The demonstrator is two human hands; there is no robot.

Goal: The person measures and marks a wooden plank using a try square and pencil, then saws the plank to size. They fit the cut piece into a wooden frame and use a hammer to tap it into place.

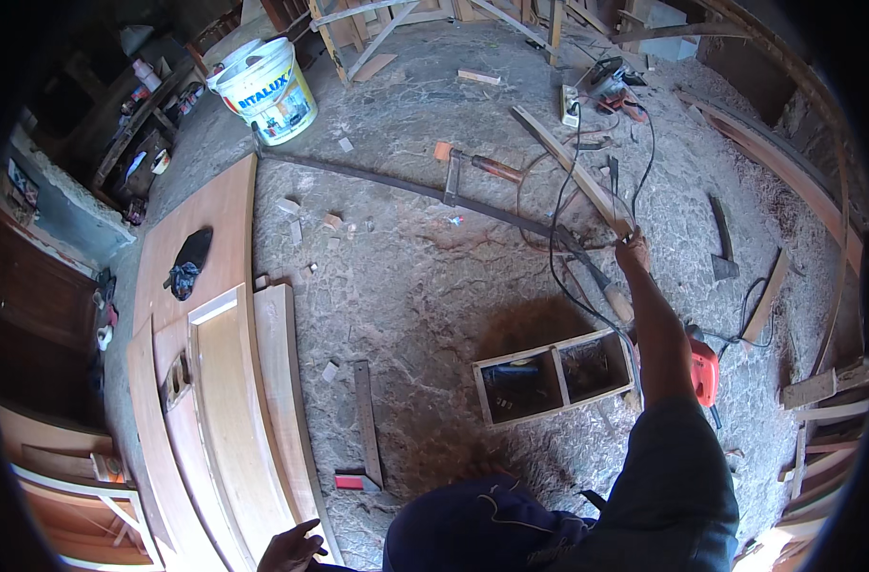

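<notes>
Wood panels (pixel 234 410) lie flat on the shaving-strewn floor (pixel 415 276), and the left hand (pixel 291 548) hangs just off their near edge, fingers loosely spread and holding nothing. Far ahead of those fingers the right hand (pixel 632 250) reaches out at full stretch, its fingers closed at the end of a long slat (pixel 572 172); whether they grip the slat or the black cable (pixel 558 248) crossing there cannot be told. A bar clamp (pixel 472 172) lies just beyond the fingertips, a two-bay box (pixel 553 377) below the forearm. The likely trouble is the cable: looped under the slat, it could snag as the slat lifts and drag the saw (pixel 608 86). An orange tool (pixel 704 372) by the elbow could be knocked.
</notes>
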